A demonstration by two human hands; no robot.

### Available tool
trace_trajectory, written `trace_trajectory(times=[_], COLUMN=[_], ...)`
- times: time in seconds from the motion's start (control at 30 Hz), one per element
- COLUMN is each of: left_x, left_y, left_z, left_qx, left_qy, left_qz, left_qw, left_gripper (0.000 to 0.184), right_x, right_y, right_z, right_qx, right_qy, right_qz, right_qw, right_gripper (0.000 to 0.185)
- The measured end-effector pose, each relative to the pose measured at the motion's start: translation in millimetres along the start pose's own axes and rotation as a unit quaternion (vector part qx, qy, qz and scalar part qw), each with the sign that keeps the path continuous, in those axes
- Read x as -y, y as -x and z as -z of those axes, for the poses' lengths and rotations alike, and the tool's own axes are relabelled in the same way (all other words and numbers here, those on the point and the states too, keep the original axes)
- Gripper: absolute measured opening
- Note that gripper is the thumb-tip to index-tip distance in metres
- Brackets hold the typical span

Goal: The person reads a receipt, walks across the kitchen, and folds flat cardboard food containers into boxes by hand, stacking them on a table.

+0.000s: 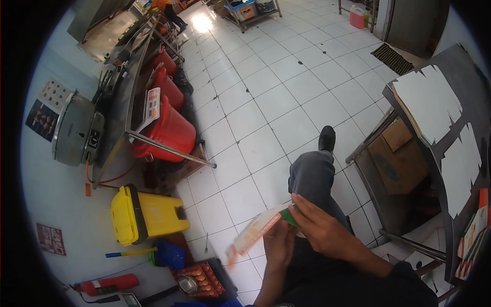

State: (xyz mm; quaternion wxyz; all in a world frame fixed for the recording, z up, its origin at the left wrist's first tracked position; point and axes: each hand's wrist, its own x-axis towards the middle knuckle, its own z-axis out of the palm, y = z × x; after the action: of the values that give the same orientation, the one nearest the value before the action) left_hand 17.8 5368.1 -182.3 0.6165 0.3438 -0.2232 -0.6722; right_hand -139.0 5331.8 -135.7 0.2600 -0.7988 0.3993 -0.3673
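A flat white cardboard piece (258, 228) with orange-red print and a green part is held over the person's lap, its far end blurred. My left hand (279, 243) is closed on its lower right end. My right hand (319, 222) lies against the green part (288, 215) with its fingers close together. The two hands are side by side, and the fingertips beneath the cardboard are partly hidden.
On the right, a dark table (434, 138) bears stacks of white cardboard (432, 102) and printed pieces (474, 230). To the left are a yellow bin (158, 212), red buckets (171, 128) and an egg tray (204, 281). A person (166, 10) stands far off.
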Motion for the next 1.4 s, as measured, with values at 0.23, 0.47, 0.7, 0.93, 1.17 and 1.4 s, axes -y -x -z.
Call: trace_trajectory(times=[0.23,0.47,0.7,0.93,1.17,1.4], left_x=[11,11,10,8,17,34], left_y=[-7,0,5,4,-1,-7], left_z=[0,-4,-2,2,5,15], left_qx=[0.0,0.0,-0.004,-0.018,-0.033,-0.023], left_qy=[0.019,0.003,-0.016,-0.046,-0.13,-0.35], left_qz=[0.056,0.068,0.065,0.056,0.041,0.004], left_qw=[0.998,0.998,0.998,0.997,0.99,0.937], left_gripper=[0.041,0.038,0.036,0.034,0.033,0.032], right_x=[-7,1,-2,-9,-22,-19], right_y=[21,15,12,7,19,27], right_z=[-12,-6,2,21,13,-5], right_qx=[-0.163,-0.17,-0.113,0.005,-0.018,-0.073], right_qy=[-0.201,-0.188,-0.188,-0.238,-0.243,-0.178], right_qz=[-0.148,-0.166,-0.152,-0.207,-0.202,-0.179], right_qw=[0.954,0.953,0.964,0.949,0.949,0.965], right_gripper=[0.027,0.012,0.012,0.018,0.02,0.023])
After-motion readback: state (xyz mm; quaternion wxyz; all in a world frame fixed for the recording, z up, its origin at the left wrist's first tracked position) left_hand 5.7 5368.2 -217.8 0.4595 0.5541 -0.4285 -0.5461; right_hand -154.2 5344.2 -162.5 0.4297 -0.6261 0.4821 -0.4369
